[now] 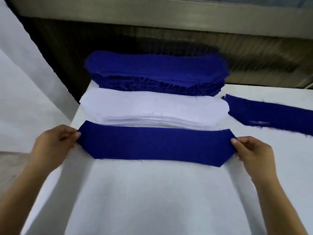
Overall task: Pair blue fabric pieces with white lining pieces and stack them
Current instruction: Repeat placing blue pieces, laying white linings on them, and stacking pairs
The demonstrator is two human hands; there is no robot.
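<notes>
Item under handling: one blue piece (155,145), a long band with angled ends, spread flat and taut across the near part of the bench (152,200). Its far edge lies just in front of the stack of white lining pieces (152,109). I cannot tell whether the band rests on the bench surface or sits slightly above it.

My left hand (52,145) pinches the left tip of the blue piece, thumb on top, the other fingers curled beneath. My right hand (254,150) pinches the right tip in the same manner, thumb on the upper face. Both hands have hold of that piece only, one at each end.

The stack of white lining pieces is many layers deep, with rounded ends and its near edges fanned slightly. Directly behind it, touching or nearly so, stands the stack of blue pieces (155,72), thick, with frayed threads showing along its near edge; it reaches the bench's far edge.

To the right, apart from both stacks, a blue strip (271,114) lies flat on the bench and runs out of view at the right border.

The bench is covered in white. A white sheet (20,82) slopes along the left side. Behind the bench the background is dark and blurred.
</notes>
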